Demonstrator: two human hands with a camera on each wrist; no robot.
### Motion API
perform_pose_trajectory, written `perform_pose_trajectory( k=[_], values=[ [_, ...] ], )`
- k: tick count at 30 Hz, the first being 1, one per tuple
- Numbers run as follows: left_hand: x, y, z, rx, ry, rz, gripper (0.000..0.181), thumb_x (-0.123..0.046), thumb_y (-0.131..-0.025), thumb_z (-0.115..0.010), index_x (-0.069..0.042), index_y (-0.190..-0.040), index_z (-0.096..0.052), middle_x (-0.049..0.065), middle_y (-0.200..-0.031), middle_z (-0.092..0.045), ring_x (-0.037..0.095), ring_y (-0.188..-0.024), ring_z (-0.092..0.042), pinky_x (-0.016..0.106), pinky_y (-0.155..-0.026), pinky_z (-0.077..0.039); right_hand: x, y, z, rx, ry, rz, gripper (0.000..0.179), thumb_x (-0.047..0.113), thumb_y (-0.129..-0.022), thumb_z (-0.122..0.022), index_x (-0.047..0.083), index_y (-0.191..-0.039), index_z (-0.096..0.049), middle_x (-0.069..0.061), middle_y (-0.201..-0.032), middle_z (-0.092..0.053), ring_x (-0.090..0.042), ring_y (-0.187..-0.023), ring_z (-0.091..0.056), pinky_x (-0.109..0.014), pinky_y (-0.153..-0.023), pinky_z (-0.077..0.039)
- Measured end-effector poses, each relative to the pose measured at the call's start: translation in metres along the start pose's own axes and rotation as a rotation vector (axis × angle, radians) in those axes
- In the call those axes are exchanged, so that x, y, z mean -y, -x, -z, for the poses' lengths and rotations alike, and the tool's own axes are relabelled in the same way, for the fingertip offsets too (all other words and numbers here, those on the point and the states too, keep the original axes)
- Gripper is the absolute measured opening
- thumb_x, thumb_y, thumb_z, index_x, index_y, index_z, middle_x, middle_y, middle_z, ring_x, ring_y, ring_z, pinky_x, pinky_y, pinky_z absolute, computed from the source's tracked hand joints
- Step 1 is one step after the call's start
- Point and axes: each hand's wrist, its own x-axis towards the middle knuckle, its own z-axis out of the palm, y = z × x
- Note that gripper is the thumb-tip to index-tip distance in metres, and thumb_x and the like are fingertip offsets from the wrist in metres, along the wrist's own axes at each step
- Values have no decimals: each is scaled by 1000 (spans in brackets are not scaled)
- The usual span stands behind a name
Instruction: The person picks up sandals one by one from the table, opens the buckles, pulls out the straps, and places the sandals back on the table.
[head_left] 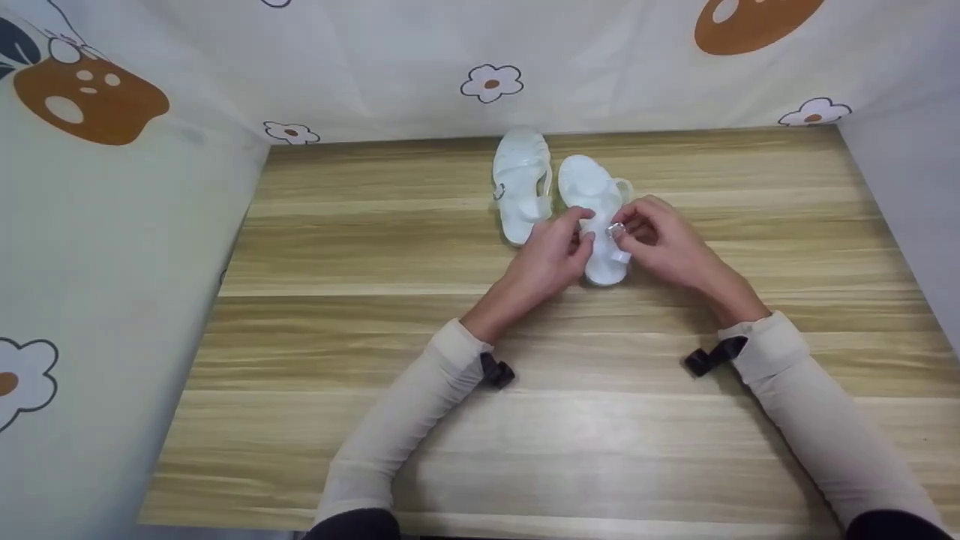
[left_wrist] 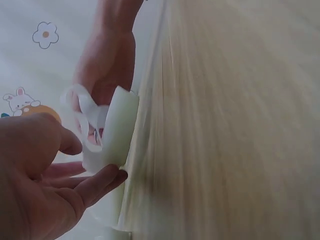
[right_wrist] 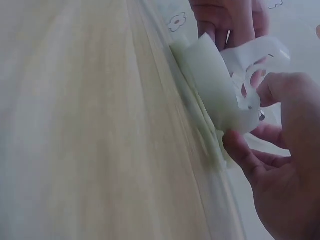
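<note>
"Where's the white jelly sandal [head_left: 600,201]?"
"On my feed, far side of the tabletop [head_left: 360,262], just right of its mate [head_left: 523,176]."
"Right hand [head_left: 664,244]?"
"I see its fingers curled onto that sandal at the silver buckle [head_left: 616,229]."
"Left hand [head_left: 551,251]?"
"Fingertips touching its side; I can't tell whether they're gripping."

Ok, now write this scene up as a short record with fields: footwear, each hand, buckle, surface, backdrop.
Footwear: left sandal and right sandal, both white, side by side
Left hand: touching the right sandal's edge
Right hand: fingers bent, pinching at the buckle
Buckle: small, shiny; fastened or not, cannot tell
Surface: wood-grain table
Backdrop: pale sheet with printed flowers
</note>
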Motion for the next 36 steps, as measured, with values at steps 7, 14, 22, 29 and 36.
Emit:
perform_pose_trajectory(
  k=[7, 14, 22, 29, 36],
  values=[
    [0, -13, -14, -108, -41, 44, 35, -13, -102, -53, -9, -137, -55, 4, -80, -66, 13, -75, -62, 26, -71, -53, -6, -10, -4, -90, -18, -4, 27, 9, -97, -63, -7, -119, -64, -19, -110, -66, -28, -100, -64, -15, -83, -54],
    [-5, -32, -27, -213, -19, 46, 37, -7, -102, -49, -8, -139, -53, 13, -118, -72, 18, -109, -68, 29, -92, -55, -14, -17, -3, -196, -81, -58, 32, 16, -98, -64, -5, -121, -65, -20, -112, -70, -25, -102, -66, -17, -85, -56],
    [5, -45, -38, -207, 24, 97, 38, -11, -102, -49, -13, -140, -52, 10, -120, -71, 18, -103, -68, 32, -89, -55, -20, -24, 5, -271, -97, -140, 36, 23, -100, -62, -1, -127, -64, -19, -124, -68, -20, -113, -64, -15, -90, -52],
    [16, -51, -40, -188, 287, 143, 39, -6, -102, -53, -10, -140, -51, 9, -136, -65, 6, -117, -62, 17, -94, -50, -27, -28, 10, -230, -116, -216, 36, 23, -101, -59, 0, -129, -63, -19, -128, -67, -15, -116, -64, -13, -89, -51],
    [17, -53, -46, -201, 431, 130, 39, -1, -101, -51, -7, -140, -50, 14, -141, -60, 10, -130, -57, 15, -101, -47, -49, -33, 8, -263, -146, -234, 36, 26, -100, -61, 4, -129, -64, -15, -129, -68, -12, -118, -63, -13, -90, -49]
  ],
)
